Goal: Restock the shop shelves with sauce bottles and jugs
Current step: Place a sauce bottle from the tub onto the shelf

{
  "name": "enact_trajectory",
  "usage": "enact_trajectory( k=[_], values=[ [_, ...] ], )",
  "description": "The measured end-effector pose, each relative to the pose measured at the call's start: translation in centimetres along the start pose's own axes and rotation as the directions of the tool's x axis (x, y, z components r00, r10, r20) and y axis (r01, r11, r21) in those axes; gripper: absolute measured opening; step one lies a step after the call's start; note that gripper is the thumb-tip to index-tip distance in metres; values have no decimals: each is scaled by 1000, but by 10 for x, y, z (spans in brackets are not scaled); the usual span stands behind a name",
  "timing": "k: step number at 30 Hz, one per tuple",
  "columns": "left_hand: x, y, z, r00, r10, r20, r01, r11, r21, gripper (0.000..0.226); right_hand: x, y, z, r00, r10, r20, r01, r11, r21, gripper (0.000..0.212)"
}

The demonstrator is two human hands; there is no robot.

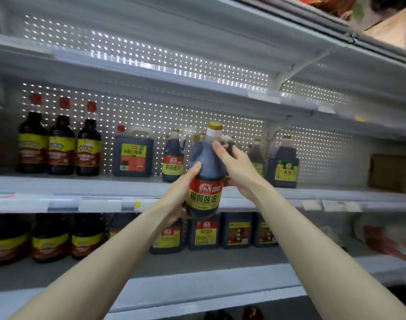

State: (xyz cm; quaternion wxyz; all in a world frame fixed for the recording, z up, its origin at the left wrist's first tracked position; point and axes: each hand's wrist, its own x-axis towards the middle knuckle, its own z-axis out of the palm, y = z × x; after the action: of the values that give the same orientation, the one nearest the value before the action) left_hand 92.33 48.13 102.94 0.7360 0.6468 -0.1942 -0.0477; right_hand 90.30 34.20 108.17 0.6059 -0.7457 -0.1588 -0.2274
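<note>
The middle shelf (86, 184) runs wide behind the grip, with a matching sauce bottle (173, 155) standing just left of the grip and a dark jug (283, 166) off to its right, a gap between them directly beyond the grip. The held sauce bottle (205, 172) hangs in front of that shelf edge, not yet resting on it, its long axis near upright and tipped slightly right at the cap. The left hand (181, 192) is closed around its lower body from below; the right hand (235, 166) is clamped at the handle by the shoulder, nearer the gap, so the move likely goes forward
</note>
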Motion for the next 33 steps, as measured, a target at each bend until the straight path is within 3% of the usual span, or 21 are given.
enact_trajectory(
  k=[3,8,11,21,29,33],
  values=[
    [16,1,-6,999,-23,-37,24,999,28,49,27,9,-1,995,-19,94,15,999,39,17],
    [42,12,-17,985,61,-162,-43,992,115,60,76,19,3,982,-102,159,81,988,131,19],
    [57,17,-23,972,105,-208,-74,985,155,61,100,26,9,976,-138,166,105,976,190,18],
    [106,14,-50,973,29,-228,23,975,219,110,156,64,31,991,-67,114,47,984,171,31],
    [136,3,-74,981,-7,-195,52,973,224,90,179,83,49,997,-40,70,29,989,145,21],
    [147,-7,-86,981,-23,-194,69,970,233,90,185,92,57,999,6,49,-10,997,78,39]
  ],
)
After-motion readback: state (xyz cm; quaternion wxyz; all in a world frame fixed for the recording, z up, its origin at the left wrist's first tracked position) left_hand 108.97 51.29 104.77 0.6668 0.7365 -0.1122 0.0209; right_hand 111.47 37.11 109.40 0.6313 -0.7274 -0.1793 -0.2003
